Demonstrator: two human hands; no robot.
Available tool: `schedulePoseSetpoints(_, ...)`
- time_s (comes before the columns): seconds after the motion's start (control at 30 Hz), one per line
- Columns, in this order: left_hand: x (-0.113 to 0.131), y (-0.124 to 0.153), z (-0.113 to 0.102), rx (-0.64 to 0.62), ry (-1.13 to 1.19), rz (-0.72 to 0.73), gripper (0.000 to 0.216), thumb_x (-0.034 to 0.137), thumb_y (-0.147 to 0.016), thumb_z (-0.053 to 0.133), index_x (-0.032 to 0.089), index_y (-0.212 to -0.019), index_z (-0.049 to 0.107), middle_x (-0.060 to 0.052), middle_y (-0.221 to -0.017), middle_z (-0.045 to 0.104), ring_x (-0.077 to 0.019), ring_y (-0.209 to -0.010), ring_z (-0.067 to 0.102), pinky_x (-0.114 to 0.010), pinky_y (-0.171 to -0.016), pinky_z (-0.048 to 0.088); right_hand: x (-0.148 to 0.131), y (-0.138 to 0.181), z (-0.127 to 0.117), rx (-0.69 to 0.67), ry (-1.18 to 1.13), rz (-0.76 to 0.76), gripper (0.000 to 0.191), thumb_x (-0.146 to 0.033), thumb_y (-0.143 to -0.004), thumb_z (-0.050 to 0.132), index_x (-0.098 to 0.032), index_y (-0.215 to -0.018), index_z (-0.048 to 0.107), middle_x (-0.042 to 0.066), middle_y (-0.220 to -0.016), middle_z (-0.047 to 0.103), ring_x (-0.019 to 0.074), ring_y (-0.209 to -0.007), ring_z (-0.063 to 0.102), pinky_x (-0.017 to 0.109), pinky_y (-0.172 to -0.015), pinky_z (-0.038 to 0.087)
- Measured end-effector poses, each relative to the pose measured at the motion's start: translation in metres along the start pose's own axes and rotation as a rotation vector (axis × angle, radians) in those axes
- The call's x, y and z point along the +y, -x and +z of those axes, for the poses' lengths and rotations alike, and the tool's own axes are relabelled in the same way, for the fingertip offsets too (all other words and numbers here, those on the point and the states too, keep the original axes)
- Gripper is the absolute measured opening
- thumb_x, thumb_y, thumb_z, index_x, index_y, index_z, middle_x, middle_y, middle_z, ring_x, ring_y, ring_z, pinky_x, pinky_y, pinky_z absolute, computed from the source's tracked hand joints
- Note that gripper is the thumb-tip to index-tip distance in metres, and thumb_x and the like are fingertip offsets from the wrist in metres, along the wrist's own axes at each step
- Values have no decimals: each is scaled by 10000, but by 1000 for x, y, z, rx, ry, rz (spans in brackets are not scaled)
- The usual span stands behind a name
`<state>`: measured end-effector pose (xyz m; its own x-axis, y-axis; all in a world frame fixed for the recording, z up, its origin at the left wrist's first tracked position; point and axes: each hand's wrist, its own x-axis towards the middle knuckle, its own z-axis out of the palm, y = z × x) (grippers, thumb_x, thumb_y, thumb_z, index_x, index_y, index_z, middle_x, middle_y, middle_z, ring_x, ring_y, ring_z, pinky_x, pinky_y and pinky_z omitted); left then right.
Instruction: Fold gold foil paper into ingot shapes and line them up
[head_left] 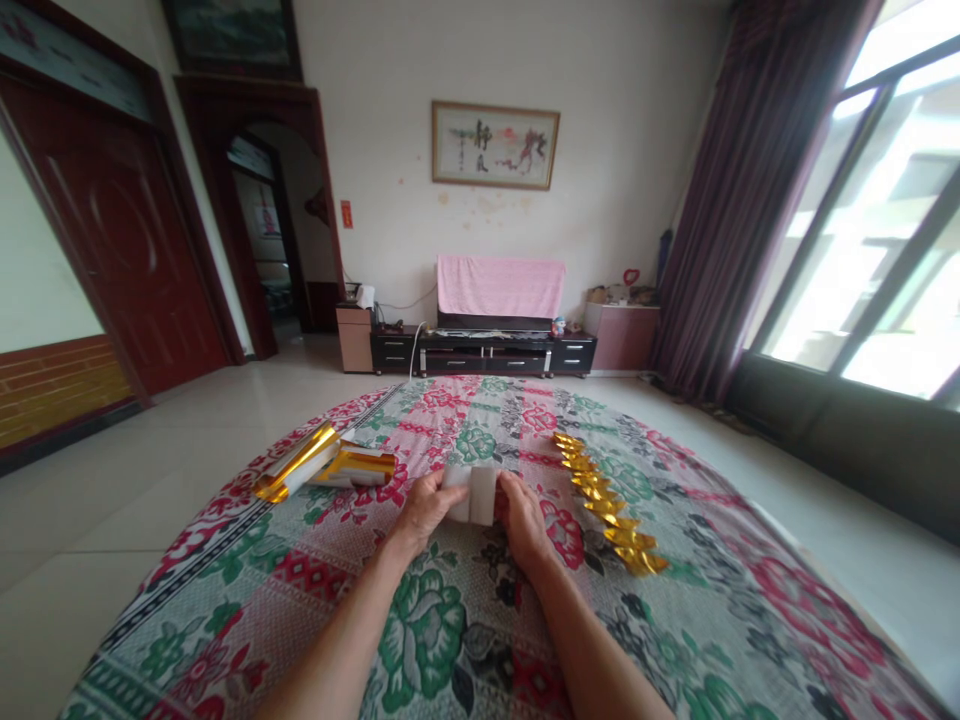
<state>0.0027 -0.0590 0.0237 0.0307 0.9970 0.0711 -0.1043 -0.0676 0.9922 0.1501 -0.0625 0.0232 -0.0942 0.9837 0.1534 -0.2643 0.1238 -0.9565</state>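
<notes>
Between my two hands, just above the flowered cloth (450,570), is a folded piece of paper (482,497) with its white side towards me. My left hand (426,512) grips its left edge, the thumb lying across the front. At the right edge, the fingers of my right hand (523,515) are bent and pinch the paper. A row of folded gold paper ingots (596,490) lies to the right of my right hand. Off to the left lie curled sheets of gold paper (352,465) with white backs.
The flowered cloth covers a large surface with a rounded far edge. Beyond the tiled floor (330,400) stands a low black TV cabinet (487,357), and a pink cloth (501,285) hangs above it. A purple curtain (720,200) and windows are on the right, a red door (112,220) on the left.
</notes>
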Motion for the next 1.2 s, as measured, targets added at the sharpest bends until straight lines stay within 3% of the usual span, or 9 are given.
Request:
schedulePoseSetpoints(0.4,-7,-2,0,60,-247,107,263,350,-634,607,127,-764,658,16,-609,589,-122,-563,506,-198,-498,369,-7,4,10,-10,226,-85,305,-438,-685,591,-166,-819,626,-3,-651,604,122,-553,521,217,-514,425)
schedulePoseSetpoints(0.73,2,3,5,1,-123,32,286,297,-612,624,130,-843,649,10,-616,604,-119,-541,514,-197,-493,389,-2,2,10,-30,210,-118,272,-427,-689,588,-172,-780,617,-8,-607,572,114,-511,496,227,-494,418)
schedulePoseSetpoints(1.0,-5,0,0,4,-197,89,199,237,-630,563,132,-783,636,17,-613,591,-109,-539,498,-198,-504,384,3,1,10,-55,172,-115,261,-401,-688,572,-164,-797,591,-18,-584,552,103,-478,476,218,-465,411)
schedulePoseSetpoints(1.2,-3,1,-1,-56,-135,69,253,289,-645,587,138,-838,646,7,-653,607,-122,-571,516,-209,-524,389,7,-1,9,-38,187,-163,227,-329,-721,528,-162,-869,566,-12,-644,564,98,-507,475,202,-467,391)
